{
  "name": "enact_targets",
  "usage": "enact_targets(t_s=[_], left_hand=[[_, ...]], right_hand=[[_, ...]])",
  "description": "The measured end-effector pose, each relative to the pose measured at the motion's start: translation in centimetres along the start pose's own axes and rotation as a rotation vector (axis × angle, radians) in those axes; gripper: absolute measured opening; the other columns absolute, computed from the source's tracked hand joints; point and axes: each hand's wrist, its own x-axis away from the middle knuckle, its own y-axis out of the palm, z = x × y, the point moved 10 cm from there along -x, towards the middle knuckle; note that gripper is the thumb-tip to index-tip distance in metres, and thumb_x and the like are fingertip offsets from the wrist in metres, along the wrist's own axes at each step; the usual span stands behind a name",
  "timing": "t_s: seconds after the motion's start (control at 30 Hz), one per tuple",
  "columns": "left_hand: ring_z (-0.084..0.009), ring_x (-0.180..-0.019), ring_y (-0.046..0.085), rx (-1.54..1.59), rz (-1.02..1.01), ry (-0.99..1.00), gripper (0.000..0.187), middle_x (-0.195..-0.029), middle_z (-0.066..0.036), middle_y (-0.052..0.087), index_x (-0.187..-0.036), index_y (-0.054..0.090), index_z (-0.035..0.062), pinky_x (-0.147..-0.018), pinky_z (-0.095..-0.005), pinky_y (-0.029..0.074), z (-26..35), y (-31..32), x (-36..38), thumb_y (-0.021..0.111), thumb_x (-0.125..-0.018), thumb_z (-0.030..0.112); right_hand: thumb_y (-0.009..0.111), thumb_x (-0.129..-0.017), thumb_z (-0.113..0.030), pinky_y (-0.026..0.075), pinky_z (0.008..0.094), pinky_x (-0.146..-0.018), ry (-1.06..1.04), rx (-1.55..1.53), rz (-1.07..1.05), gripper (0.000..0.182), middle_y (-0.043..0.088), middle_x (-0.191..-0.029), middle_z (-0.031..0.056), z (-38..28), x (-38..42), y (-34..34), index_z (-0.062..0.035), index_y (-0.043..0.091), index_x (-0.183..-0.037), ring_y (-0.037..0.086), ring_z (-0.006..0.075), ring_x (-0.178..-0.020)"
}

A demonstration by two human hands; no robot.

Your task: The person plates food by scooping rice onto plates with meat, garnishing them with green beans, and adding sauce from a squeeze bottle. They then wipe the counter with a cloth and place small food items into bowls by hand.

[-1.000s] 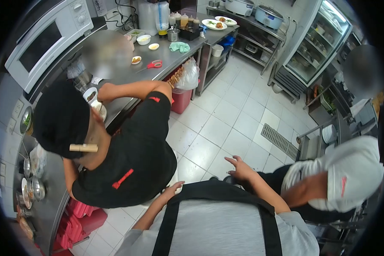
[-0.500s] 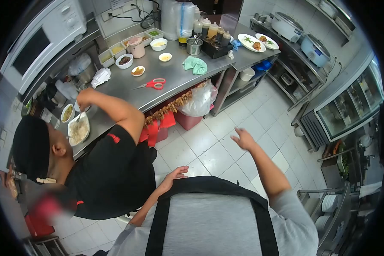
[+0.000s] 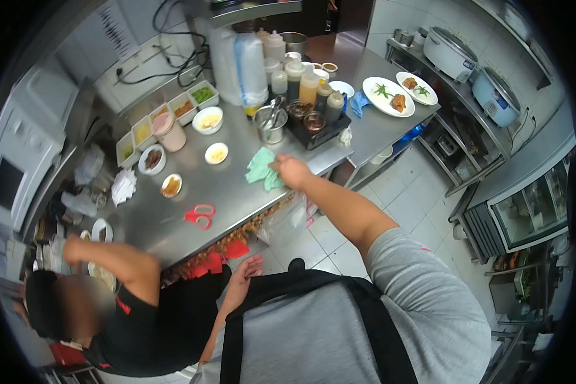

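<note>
My right hand [image 3: 290, 171] is closed on the edge of a light green cloth [image 3: 262, 169], which lies crumpled on the steel counter [image 3: 237, 192]. Just behind the cloth are a metal pot with utensils [image 3: 270, 124] and a black tray [image 3: 320, 132] of sauce bottles and jars. My left hand [image 3: 244, 271] hangs near my waist in front of the counter; its fingers are loosely bent and it touches nothing visible. Red-handled scissors [image 3: 200, 216] lie on the counter to the left of the cloth.
At the left a co-worker in black [image 3: 166, 320] leans over bowls. Ingredient tubs [image 3: 184, 108], small bowls and a pink-lidded jar [image 3: 170, 131] stand along the counter. Two plates of food [image 3: 388, 96] sit at the right end. Rice cookers [image 3: 450, 54] and a glass-fronted fridge [image 3: 531, 205] are farther right.
My right hand has moved from over the floor to the counter and taken hold of the green cloth. The counter is nearer, and the co-worker appears lower at the left.
</note>
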Motion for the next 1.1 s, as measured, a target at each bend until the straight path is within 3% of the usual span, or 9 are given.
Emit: enact_targets(t_s=[0.1, 0.17, 0.33, 0.53, 0.63, 0.73, 0.77, 0.9, 1.1], left_hand=[[-0.013, -0.113, 0.049, -0.018, -0.028, -0.042, 0.042, -0.125, -0.007, 0.051, -0.128, 0.043, 0.0048, -0.091, -0.0258, 0.041, 3.1, 2.0, -5.7, 0.053, -0.088, 0.001], [-0.0122, -0.113, 0.049, -0.014, -0.066, -0.073, 0.041, -0.124, -0.006, 0.051, -0.129, 0.043, 0.0065, -0.089, -0.025, 0.041, 3.6, 3.4, -9.1, 0.054, -0.09, 0.004], [-0.0156, -0.112, 0.049, 0.001, -0.163, -0.149, 0.036, -0.123, -0.007, 0.051, -0.126, 0.043, 0.0059, -0.095, -0.0302, 0.039, 0.3, 9.1, -16.3, 0.053, -0.091, 0.01], [-0.0182, -0.112, 0.05, 0.134, -0.267, -0.117, 0.037, -0.122, -0.01, 0.051, -0.128, 0.04, 0.0076, -0.093, -0.033, 0.042, 1.0, 21.0, -25.3, 0.048, -0.093, 0.012], [-0.0195, -0.112, 0.05, 0.274, -0.292, -0.043, 0.037, -0.122, -0.011, 0.051, -0.13, 0.038, 0.0084, -0.093, -0.0344, 0.043, 2.5, 28.6, -30.9, 0.046, -0.093, 0.013], [-0.0208, -0.112, 0.051, 0.497, -0.268, 0.024, 0.038, -0.122, -0.013, 0.05, -0.131, 0.036, 0.0092, -0.092, -0.0357, 0.045, 5.8, 37.1, -38.1, 0.044, -0.094, 0.014], [-0.0238, -0.11, 0.053, 0.559, -0.189, -0.084, 0.042, -0.119, -0.016, 0.051, -0.133, 0.03, 0.0105, -0.09, -0.0364, 0.047, 7.3, 39.5, -40.6, 0.044, -0.094, 0.013], [-0.0299, -0.1, 0.06, 0.703, 0.022, -0.254, 0.054, -0.113, -0.022, 0.053, -0.138, 0.014, 0.014, -0.083, -0.0363, 0.052, 7.7, 44.8, -50.1, 0.046, -0.094, 0.012], [-0.0307, -0.098, 0.06, 0.76, 0.237, -0.216, 0.049, -0.111, -0.023, 0.053, -0.134, 0.016, 0.0128, -0.083, -0.0359, 0.053, 7.0, 46.6, -58.5, 0.043, -0.094, 0.006]], right_hand=[[0.061, -0.073, -0.017, 0.049, 0.0409, -0.081, -0.048, -0.135, -0.033, 0.024, 0.062, -0.099, 0.0158, 0.1, -0.9, -1.4, -0.0058, 0.062, -0.094, 0.06, 0.0319, -0.092], [0.064, -0.072, -0.024, 0.049, 0.0409, -0.08, 0.004, -0.201, -0.094, 0.028, 0.063, -0.098, 0.016, 0.1, -1.1, -2.1, -0.0037, 0.063, -0.092, 0.061, 0.0319, -0.091], [0.058, -0.078, -0.043, 0.049, 0.0424, -0.079, -0.009, -0.255, -0.333, 0.048, 0.062, -0.099, 0.0171, 0.2, -2.5, 0.2, -0.0047, 0.059, -0.107, 0.062, 0.0326, -0.09], [0.058, -0.081, -0.044, 0.049, 0.0424, -0.077, -0.139, -0.386, -0.333, 0.05, 0.063, -0.095, 0.0159, 4.9, 6.3, -13.2, -0.0036, 0.056, -0.11, 0.061, 0.032, -0.092], [0.06, -0.08, -0.041, 0.048, 0.0426, -0.076, -0.315, -0.576, -0.271, 0.042, 0.063, -0.092, 0.0153, 13.2, 12.3, -18.5, -0.008, 0.059, -0.105, 0.06, 0.0321, -0.094], [0.062, -0.081, -0.029, 0.048, 0.0375, -0.073, -0.202, -0.759, -0.166, 0.028, 0.063, -0.091, 0.0119, 25.2, 17.2, -22.4, -0.0098, 0.062, -0.101, 0.061, 0.0285, -0.086], [0.063, -0.082, -0.023, 0.049, 0.0345, -0.07, -0.158, -0.78, -0.137, 0.026, 0.063, -0.092, 0.0092, 29.5, 18.7, -22.9, -0.0084, 0.061, -0.104, 0.062, 0.0249, -0.083], [0.064, -0.083, -0.013, 0.051, 0.0309, -0.069, 0.473, -1.293, 0.022, 0.018, 0.061, -0.09, 0.0041, 50.3, 25.3, -17.6, -0.0059, 0.059, -0.099, 0.061, 0.0168, -0.082], [0.058, -0.085, -0.011, 0.054, 0.0323, -0.069, 0.955, -1.682, 0.58, 0.05, 0.056, -0.097, 0.0149, 71.5, 29.4, -18.4, -0.0004, 0.035, -0.128, 0.061, 0.0252, -0.078]])
